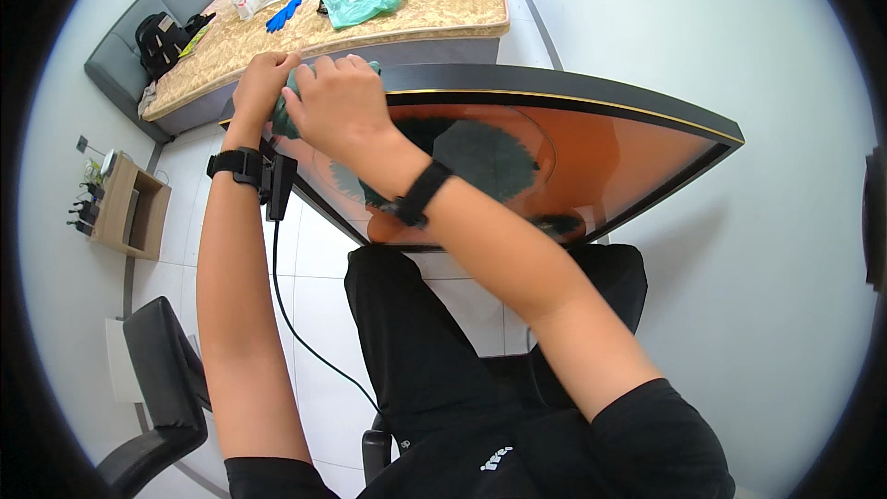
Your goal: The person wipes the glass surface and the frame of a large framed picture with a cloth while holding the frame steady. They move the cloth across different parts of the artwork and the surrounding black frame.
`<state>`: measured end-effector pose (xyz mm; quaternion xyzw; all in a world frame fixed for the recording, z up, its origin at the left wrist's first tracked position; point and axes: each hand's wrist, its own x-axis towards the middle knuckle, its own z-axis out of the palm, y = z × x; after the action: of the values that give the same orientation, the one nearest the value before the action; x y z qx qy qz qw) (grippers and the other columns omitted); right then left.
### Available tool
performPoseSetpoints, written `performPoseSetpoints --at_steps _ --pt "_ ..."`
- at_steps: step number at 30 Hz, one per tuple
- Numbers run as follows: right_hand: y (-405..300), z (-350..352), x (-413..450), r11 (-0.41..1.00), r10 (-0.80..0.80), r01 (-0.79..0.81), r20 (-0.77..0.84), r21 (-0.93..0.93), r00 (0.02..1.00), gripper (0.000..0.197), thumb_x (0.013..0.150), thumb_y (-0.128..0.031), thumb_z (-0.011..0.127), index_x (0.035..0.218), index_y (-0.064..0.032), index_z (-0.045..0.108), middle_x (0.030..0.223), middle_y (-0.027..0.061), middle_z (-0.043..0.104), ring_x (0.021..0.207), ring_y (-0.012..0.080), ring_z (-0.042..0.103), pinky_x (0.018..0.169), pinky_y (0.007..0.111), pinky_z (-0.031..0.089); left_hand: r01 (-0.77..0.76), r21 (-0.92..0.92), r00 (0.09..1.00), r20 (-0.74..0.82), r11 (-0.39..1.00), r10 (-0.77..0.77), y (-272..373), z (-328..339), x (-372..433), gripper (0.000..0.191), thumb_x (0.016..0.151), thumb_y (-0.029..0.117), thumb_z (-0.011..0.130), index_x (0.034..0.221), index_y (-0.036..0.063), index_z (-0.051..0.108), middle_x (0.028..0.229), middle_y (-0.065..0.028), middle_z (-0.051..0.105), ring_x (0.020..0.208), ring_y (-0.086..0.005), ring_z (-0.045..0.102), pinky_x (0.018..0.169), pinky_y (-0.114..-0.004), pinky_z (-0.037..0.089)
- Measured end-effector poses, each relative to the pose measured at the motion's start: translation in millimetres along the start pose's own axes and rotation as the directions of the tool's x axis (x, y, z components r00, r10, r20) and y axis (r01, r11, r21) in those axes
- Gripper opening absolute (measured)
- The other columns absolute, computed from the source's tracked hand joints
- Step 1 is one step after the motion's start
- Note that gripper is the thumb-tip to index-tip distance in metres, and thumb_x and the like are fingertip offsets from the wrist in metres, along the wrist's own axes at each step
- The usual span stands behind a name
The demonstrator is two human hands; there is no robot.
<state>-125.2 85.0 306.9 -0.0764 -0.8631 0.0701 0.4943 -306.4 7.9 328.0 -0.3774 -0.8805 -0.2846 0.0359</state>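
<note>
A large framed picture (596, 159) stands upright before my knees, its glossy face towards me, showing dark green shapes on orange. Its frame (554, 86) is dark with a thin gold line. At the upper left part of the frame, my right hand (339, 97) presses a folded green cloth (285, 118) against the frame's top edge. My left hand (263, 86) is at the upper left corner, close beside the cloth, its fingers bent over the edge; what they grip is partly hidden. Black straps circle both wrists, and a small black device with a cable hangs by the left one.
Behind the frame is a bed with a patterned mattress (450, 3), bearing a green bag (367, 0), blue glove (283, 15) and black backpack (161, 41). A wooden shelf unit (118, 211) and black chair (163, 360) stand left. A pale wall (762, 277) rises right.
</note>
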Motion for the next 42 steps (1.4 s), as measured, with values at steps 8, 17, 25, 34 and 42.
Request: performPoseSetpoints --at_steps 8,17,25,34,42 --pt "110 -118 -44 0.983 -0.057 0.037 -0.107 -0.177 0.993 0.029 0.087 -0.033 0.059 0.079 -0.0069 0.066 0.075 0.0115 0.066 0.073 0.0283 0.065 0.093 0.045 0.048 -0.086 0.047 0.995 -0.036 0.995 0.088 -3 -4 4 0.051 0.091 0.047 0.055 0.066 0.0017 0.060 0.053 -0.0031 0.048 0.052 -0.0129 0.047 0.053 -0.033 0.037" --pt "306 -326 -130 0.730 0.079 -0.034 0.035 -0.682 0.996 0.031 0.096 -0.023 0.042 0.086 -0.0043 0.065 0.087 0.0147 0.067 0.082 0.0322 0.064 0.097 0.049 0.046 -0.065 0.054 0.998 -0.019 0.996 0.066 -14 1 13 0.052 0.089 0.049 0.056 0.066 0.0028 0.061 0.052 -0.0017 0.045 0.050 -0.0120 0.044 0.053 -0.032 0.036" --pt "305 -338 -139 0.678 0.436 -0.540 -0.319 -0.499 0.841 0.036 0.097 -0.024 0.041 0.093 -0.0010 0.068 0.098 0.0137 0.069 0.092 0.0330 0.062 0.105 0.048 0.036 0.026 0.136 1.000 0.007 0.990 -0.027 2 -1 2 0.050 0.090 0.047 0.054 0.070 0.0024 0.063 0.055 -0.0086 0.049 0.054 -0.0175 0.051 0.058 -0.035 0.041" --pt "108 -142 -42 0.946 0.211 -0.224 -0.079 -0.233 0.974 0.030 0.086 -0.029 0.058 0.071 -0.0045 0.064 0.073 0.0148 0.064 0.072 0.0325 0.061 0.069 0.042 0.050 0.072 0.224 0.997 -0.016 0.972 -0.070 10 -9 -3 0.050 0.087 0.049 0.049 0.082 0.0045 0.070 0.079 -0.0144 0.068 0.079 -0.0305 0.066 0.073 -0.040 0.048" --pt "92 -105 -10 0.964 -0.058 0.052 -0.015 -0.263 0.998 0.052 0.095 -0.045 0.049 0.115 0.0018 0.062 0.120 0.0229 0.063 0.118 0.0333 0.058 0.106 0.041 0.040 0.095 0.193 0.995 -0.015 0.977 -0.094 14 -10 -12 0.049 0.088 0.050 0.049 0.084 0.0065 0.071 0.080 -0.0129 0.069 0.082 -0.0316 0.066 0.075 -0.040 0.048"
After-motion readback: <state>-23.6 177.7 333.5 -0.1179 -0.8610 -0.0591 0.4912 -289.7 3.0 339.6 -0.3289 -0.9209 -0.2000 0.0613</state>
